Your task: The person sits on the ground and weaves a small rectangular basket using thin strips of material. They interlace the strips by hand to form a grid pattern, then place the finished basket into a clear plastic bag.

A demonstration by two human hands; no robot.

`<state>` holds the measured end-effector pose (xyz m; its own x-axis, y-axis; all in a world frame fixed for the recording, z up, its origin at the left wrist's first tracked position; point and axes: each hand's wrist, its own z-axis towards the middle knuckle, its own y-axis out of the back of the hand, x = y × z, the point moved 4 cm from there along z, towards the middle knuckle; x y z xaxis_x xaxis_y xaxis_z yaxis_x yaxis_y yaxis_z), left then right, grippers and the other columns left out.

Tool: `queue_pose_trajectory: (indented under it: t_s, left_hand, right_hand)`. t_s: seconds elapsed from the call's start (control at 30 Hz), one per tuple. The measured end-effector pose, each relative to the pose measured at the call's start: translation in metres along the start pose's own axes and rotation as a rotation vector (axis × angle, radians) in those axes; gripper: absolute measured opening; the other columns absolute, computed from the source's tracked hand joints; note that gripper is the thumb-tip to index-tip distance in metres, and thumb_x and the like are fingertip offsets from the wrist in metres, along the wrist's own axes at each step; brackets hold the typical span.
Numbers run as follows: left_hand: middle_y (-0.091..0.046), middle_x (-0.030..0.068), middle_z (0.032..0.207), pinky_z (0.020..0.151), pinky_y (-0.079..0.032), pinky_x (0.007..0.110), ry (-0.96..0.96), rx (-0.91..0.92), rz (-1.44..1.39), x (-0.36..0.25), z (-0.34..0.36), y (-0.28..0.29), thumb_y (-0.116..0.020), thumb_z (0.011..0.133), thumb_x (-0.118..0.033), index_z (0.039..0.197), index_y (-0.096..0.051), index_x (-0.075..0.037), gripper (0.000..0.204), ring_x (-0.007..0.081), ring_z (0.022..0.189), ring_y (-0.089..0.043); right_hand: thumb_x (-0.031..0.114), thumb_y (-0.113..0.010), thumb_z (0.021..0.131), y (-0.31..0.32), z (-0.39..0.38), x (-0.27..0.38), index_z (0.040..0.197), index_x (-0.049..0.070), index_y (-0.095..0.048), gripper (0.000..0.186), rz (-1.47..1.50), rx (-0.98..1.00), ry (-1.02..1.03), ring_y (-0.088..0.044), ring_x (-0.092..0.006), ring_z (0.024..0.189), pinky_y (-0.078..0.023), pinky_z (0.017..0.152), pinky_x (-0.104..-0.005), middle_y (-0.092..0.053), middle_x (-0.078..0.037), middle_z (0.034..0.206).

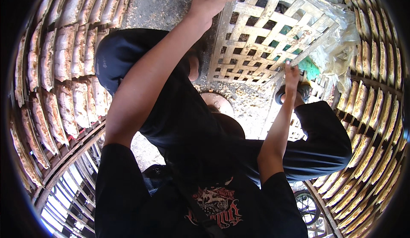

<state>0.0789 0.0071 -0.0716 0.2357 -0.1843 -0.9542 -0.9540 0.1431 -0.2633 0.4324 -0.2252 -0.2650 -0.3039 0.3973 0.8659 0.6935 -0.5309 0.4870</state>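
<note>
My left hand grips the upper left edge of a square, pale woven bamboo tray with an open lattice, held tilted in front of me. Lower down at its right corner, my right hand has its fingers closed on the edge. Crumpled clear plastic sheets and some green material lie behind and beside the tray, partly showing through the gaps. A second lattice piece is partly visible past my right hand, by my sandalled foot.
Racks of pale, crumb-covered strips on slats line the left and right sides. A round pinkish object sits between my bent legs on the gritty floor. A spoked wheel shows at the lower right.
</note>
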Motion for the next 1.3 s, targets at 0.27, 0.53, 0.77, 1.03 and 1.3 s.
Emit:
queue_pose_trajectory:
  t_s: [0.27, 0.53, 0.77, 1.03, 1.3]
  left_hand:
    - [-0.063, 0.0077, 0.131, 0.1, -0.048, 0.043, 0.169, -0.033, 0.199, 0.016, 0.023, 0.033, -0.076, 0.084, -0.05, 0.148, -0.045, -0.013, 0.08, 0.0211, 0.121, -0.058]
    - [-0.054, 0.0148, 0.139, 0.103, -0.045, 0.045, 0.144, -0.265, 0.069, -0.034, 0.023, 0.02, -0.051, 0.101, -0.02, 0.143, -0.042, 0.0, 0.048, 0.0299, 0.124, -0.054]
    - [-0.062, 0.0165, 0.13, 0.099, -0.05, 0.041, 0.098, -0.095, -0.007, -0.059, 0.005, 0.004, -0.052, 0.1, -0.018, 0.136, -0.047, 0.0, 0.04, 0.0285, 0.117, -0.06]
    - [-0.065, 0.0157, 0.126, 0.095, -0.052, 0.039, 0.17, -0.107, 0.091, -0.047, 0.002, 0.021, -0.053, 0.1, -0.019, 0.131, -0.053, -0.001, 0.035, 0.0269, 0.112, -0.064]
    - [-0.068, 0.0129, 0.12, 0.091, -0.053, 0.035, 0.284, -0.101, 0.2, -0.014, -0.004, 0.039, -0.053, 0.1, -0.018, 0.127, -0.057, -0.004, 0.031, 0.0239, 0.104, -0.067]
  right_hand:
    - [0.034, -0.049, 0.106, -0.024, -0.022, 0.006, 0.091, 0.001, -0.059, 0.038, 0.292, -0.182, 0.064, -0.044, -0.0086, 0.077, -0.04, 0.07, -0.0267, -0.05, 0.004, 0.081]
    - [0.041, -0.049, 0.103, -0.035, -0.005, -0.001, 0.094, -0.002, -0.067, 0.048, 0.122, -0.239, -0.212, -0.052, -0.0155, 0.068, -0.041, 0.062, -0.0355, -0.06, -0.004, 0.073]
    - [0.055, -0.035, 0.102, -0.073, 0.025, -0.027, 0.114, 0.004, -0.071, 0.063, -0.372, -0.223, -0.385, -0.065, -0.0437, 0.101, -0.049, 0.087, -0.0491, -0.07, -0.025, 0.104]
    - [0.065, -0.038, 0.095, -0.107, 0.007, -0.036, 0.108, 0.014, -0.076, 0.065, -0.271, -0.266, -0.321, -0.067, -0.0444, 0.095, -0.051, 0.083, -0.0512, -0.072, -0.021, 0.096]
    - [0.048, -0.046, 0.099, -0.107, 0.031, -0.079, 0.124, 0.005, -0.06, 0.052, -0.541, 0.503, -0.092, -0.059, -0.0411, 0.116, -0.047, 0.099, -0.0499, -0.063, -0.024, 0.123]
